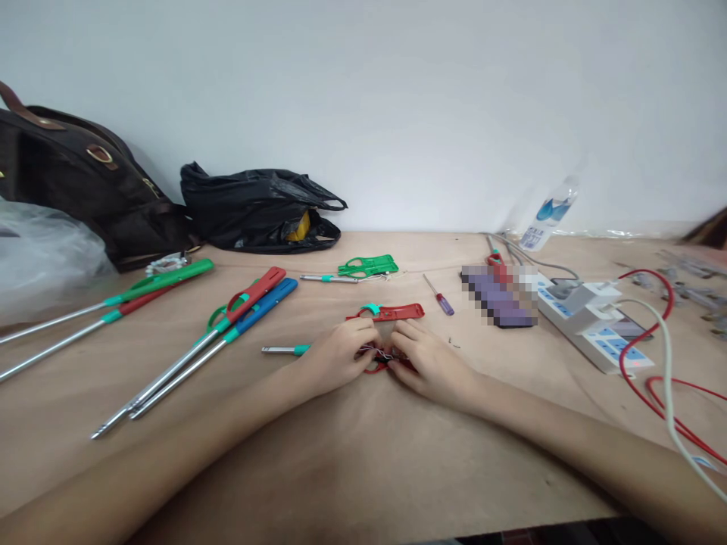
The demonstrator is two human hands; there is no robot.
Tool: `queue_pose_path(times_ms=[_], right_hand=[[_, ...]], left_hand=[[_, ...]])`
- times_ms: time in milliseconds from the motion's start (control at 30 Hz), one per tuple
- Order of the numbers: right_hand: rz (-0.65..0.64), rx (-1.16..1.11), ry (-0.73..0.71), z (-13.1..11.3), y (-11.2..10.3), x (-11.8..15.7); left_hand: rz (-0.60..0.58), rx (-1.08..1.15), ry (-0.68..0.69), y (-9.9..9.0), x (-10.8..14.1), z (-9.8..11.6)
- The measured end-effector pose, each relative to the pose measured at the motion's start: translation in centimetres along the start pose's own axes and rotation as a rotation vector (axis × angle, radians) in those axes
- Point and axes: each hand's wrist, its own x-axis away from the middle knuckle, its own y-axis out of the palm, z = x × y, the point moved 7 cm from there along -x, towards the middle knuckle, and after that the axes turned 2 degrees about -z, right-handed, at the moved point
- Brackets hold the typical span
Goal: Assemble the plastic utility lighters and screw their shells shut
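My left hand (341, 354) and my right hand (429, 362) meet at an opened red long-nosed lighter (375, 369), fingers closed on it from both sides. Thin wires (386, 354) show between the fingertips; much of the body is covered by the hands. Its metal tube (278, 350) with a teal collar sticks out to the left, under my left hand. Just beyond the fingers lies a loose red shell half (400, 312) with a teal piece (372, 309) at its left. A purple-handled screwdriver (444, 304) and tiny screws (453, 344) lie to the right.
Farther back lies an opened green lighter (372, 265). Several assembled lighters (250, 299) lie at left, before a black plastic bag (244, 208) and a dark bag (73, 182). A phone (503, 299), a power strip (602, 344) with cables and a bottle (548, 216) occupy the right.
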Motion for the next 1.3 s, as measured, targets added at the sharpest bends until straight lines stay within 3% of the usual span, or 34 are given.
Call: queue_pose_path(times_ms=[267,500,767,1133,1300], right_hand=[[0.013,0.026,-0.061,-0.3,0.1,0.2],[0.091,0.223,-0.166,-0.9,0.4,0.8],[0.059,0.383,-0.208,-1.7,0.8,0.8],[0.085,0.157,-0.178,-0.7,0.2,0.8],[0.088,0.076,-0.191,-0.4,0.0,0.6]], left_hand=[[0.034,-0.007,-0.004,0.1,0.1,0.0],[0.046,-0.05,-0.001,0.3,0.4,-0.1],[0.047,-0.078,0.03,0.3,0.5,0.0],[0.084,0.14,0.024,-1.4,1.5,-0.3],[0.121,0.102,-0.038,-1.7,2.0,-1.2]])
